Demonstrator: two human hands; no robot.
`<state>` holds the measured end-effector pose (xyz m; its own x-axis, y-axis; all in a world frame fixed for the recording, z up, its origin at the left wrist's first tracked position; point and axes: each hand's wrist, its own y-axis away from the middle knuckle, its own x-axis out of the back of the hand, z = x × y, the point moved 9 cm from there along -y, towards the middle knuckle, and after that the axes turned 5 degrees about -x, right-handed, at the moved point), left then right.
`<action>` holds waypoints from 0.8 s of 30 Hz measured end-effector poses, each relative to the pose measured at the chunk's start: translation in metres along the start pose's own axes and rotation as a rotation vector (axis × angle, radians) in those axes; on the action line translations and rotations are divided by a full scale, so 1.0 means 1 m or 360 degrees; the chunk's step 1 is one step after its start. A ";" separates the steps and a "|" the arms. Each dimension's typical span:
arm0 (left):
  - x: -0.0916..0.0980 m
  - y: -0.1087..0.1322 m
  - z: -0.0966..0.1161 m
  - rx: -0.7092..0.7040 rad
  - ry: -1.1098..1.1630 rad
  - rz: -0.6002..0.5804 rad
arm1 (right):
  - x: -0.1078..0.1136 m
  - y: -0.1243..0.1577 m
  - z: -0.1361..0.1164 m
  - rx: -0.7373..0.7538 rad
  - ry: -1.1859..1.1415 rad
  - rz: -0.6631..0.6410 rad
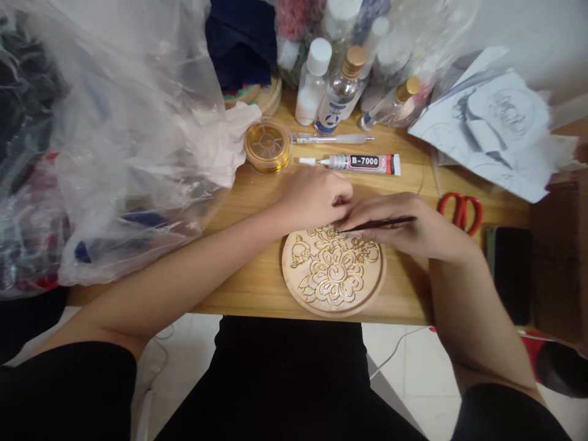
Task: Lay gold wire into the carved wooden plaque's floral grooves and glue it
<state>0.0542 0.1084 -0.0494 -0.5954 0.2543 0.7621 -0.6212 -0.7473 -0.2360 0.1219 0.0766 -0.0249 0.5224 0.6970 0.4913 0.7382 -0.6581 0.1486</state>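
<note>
A round wooden plate (pixel 335 275) lies near the table's front edge, with gold wire outlines of flowers and leaves on its face. My right hand (pixel 390 220) is closed around dark tweezers (pixel 390 222), whose tips point left at the plate's upper part. Fingers curled, my left hand (pixel 319 199) rests at the plate's top rim, touching or nearly touching the right fingertips; what it pinches, if anything, is hidden. Behind the hands are a B-7000 glue tube (pixel 365 163), its white cap (pixel 307 161) at the nozzle end, and a spool of gold wire (pixel 267 147).
A pen (pixel 333 139) lies behind the glue. Bottles (pixel 337 98) stand at the back, beside printed papers (pixel 491 122). Red-handled scissors (pixel 460 212) and a dark phone (pixel 509 272) are on the right. Large plastic bags (pixel 138 135) cover the left side.
</note>
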 end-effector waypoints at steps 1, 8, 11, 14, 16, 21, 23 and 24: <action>0.000 0.000 0.000 -0.0003 0.0004 0.0004 | 0.000 0.000 0.000 0.0009 0.0002 0.0007; 0.000 -0.001 0.000 0.0011 -0.0023 -0.0018 | 0.000 -0.002 -0.004 0.0087 0.0057 0.0026; -0.001 -0.001 -0.001 0.0020 -0.0039 -0.0046 | 0.000 -0.002 -0.008 0.0105 0.0102 0.0024; -0.002 -0.001 -0.001 0.0014 -0.0043 -0.0051 | -0.002 0.000 -0.013 0.0080 0.0186 0.0024; -0.002 -0.001 -0.001 0.0005 -0.0035 -0.0050 | -0.004 0.002 -0.018 0.0080 0.0262 0.0026; -0.003 0.000 0.000 0.0007 -0.0011 -0.0077 | -0.008 0.003 -0.029 0.0074 0.0476 0.0003; -0.004 0.000 -0.001 0.0022 0.0005 -0.0101 | -0.010 0.000 -0.030 0.0051 0.0531 -0.0075; -0.005 -0.001 -0.001 0.0026 0.0013 -0.0112 | -0.011 -0.002 -0.030 0.0037 0.0558 -0.0126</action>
<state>0.0568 0.1083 -0.0535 -0.5546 0.3113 0.7717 -0.6533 -0.7373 -0.1721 0.1017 0.0622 -0.0052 0.2883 0.6026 0.7441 0.7821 -0.5966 0.1801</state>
